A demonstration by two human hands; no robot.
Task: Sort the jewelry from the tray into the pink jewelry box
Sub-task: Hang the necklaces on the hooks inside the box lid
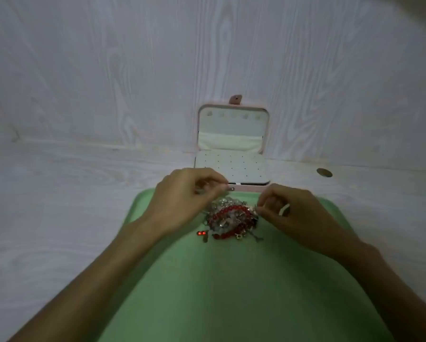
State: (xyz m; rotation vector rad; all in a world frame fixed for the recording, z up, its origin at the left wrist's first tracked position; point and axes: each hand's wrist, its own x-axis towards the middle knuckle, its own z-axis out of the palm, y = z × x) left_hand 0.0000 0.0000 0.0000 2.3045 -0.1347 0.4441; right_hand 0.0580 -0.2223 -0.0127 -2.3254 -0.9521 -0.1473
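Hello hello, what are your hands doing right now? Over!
Left hand pinches a small silvery piece. Right hand picks at the jewelry pile on the green tray. Pink jewelry box open, nothing blocking it.

dim, flat light | soft blur throughout | wide-angle bending at edges | no glare

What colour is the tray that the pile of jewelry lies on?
Light green; the tray shows plainly in the head view.
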